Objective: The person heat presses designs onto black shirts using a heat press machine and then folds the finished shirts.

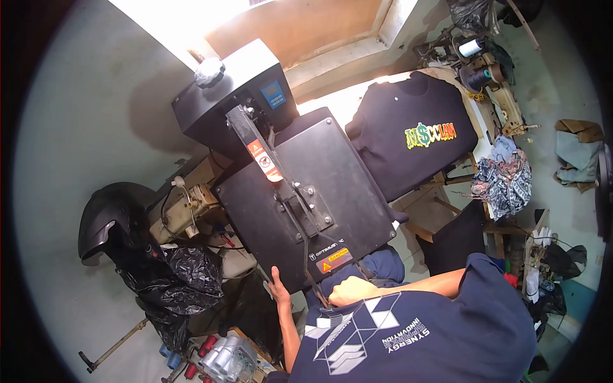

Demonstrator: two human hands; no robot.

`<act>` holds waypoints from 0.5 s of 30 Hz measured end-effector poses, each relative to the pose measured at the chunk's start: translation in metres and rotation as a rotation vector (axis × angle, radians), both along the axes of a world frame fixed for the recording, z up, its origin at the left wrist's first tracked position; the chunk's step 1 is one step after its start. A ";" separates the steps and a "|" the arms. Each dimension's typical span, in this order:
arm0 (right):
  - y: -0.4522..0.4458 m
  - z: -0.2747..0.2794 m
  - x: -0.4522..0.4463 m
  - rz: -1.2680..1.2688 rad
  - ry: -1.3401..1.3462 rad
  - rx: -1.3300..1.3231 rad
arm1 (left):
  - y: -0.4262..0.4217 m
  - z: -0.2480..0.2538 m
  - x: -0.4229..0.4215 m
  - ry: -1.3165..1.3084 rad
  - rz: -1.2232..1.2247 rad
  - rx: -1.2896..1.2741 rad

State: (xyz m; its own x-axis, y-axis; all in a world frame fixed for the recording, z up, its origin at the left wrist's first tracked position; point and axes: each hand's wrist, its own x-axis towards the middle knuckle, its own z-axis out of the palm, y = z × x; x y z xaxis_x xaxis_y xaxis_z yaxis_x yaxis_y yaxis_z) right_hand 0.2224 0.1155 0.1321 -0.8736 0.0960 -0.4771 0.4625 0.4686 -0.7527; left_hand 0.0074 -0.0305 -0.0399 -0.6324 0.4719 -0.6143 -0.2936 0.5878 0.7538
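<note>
The right hand (350,292) is curled closed around the handle (307,262) at the near edge of the heat press (306,185). The left hand (279,290) is at the press's near left corner, thumb raised; its other fingers are partly hidden, so I cannot tell whether it grips anything. The press's broad black plate lies between the hands and the control box (233,96), which stands at its far left corner. Past the plate's right edge, a black printed shirt (415,134) is spread over a pale table (447,74), covering its near edge.
</note>
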 end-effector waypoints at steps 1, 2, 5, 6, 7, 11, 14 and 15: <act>0.000 0.000 0.000 -0.005 0.002 -0.003 | 0.000 -0.001 0.000 0.008 0.008 -0.001; 0.000 0.000 0.000 -0.006 0.001 -0.003 | 0.000 -0.002 0.000 0.017 0.016 -0.001; 0.000 0.000 0.000 -0.008 -0.004 -0.010 | 0.001 0.003 0.001 -0.001 0.010 -0.030; 0.001 0.000 0.000 -0.008 -0.006 -0.019 | 0.002 0.005 0.001 -0.001 0.008 -0.030; 0.001 0.001 0.000 -0.008 -0.010 -0.029 | 0.004 0.008 0.002 -0.012 0.007 -0.013; 0.000 0.001 0.000 -0.012 -0.006 -0.002 | 0.009 0.016 0.004 -0.021 0.004 -0.019; 0.000 0.001 0.001 -0.025 0.020 0.003 | 0.009 0.017 0.005 -0.004 0.031 -0.059; 0.000 0.000 0.001 -0.018 0.017 0.021 | 0.010 0.016 0.005 -0.004 0.029 -0.057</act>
